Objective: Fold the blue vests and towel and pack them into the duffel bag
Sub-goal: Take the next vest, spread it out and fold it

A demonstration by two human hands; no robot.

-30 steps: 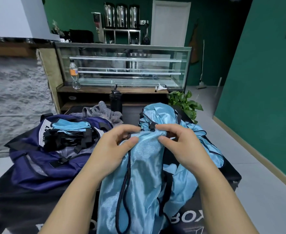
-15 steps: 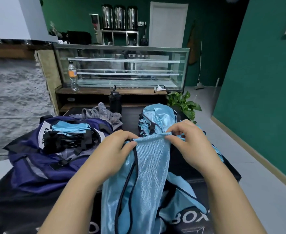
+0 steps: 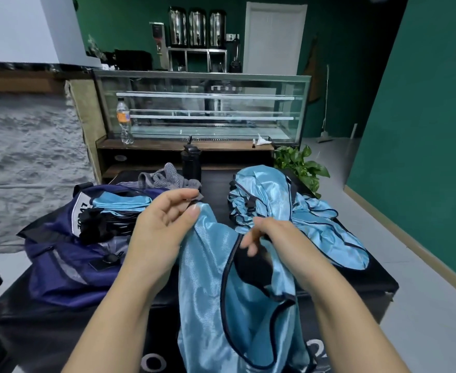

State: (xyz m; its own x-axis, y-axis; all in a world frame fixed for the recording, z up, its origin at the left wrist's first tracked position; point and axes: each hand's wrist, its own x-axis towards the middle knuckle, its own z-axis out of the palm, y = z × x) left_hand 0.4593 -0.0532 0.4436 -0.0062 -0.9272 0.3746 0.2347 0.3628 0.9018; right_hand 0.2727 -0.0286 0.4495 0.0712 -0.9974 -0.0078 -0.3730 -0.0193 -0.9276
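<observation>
Hands: left hand (image 3: pixel 165 227) pinches the top edge of a blue vest (image 3: pixel 216 297) between thumb and fingers; right hand (image 3: pixel 272 240) blurred, fingers curled at the opposite edge, hold uncertain. Advice: secure both shoulders level before folding. Vest glossy, dark-trimmed, hanging below the hands over the surface (image 3: pixel 361 281). Duffel bag (image 3: pixel 60 265) left of the hands.

A black table (image 3: pixel 361 275) with white lettering on its front stands on a light tiled floor (image 3: pixel 437 319). A black bottle (image 3: pixel 191 164) stands upright at the table's far edge. Behind it, a glass display case (image 3: pixel 202 106) rests on a wooden counter (image 3: pixel 167 144), where a clear plastic bottle (image 3: pixel 123 122) stands. A green potted plant (image 3: pixel 301 164) sits beside the counter. Three steel urns (image 3: pixel 197 28) line a rear shelf.
</observation>
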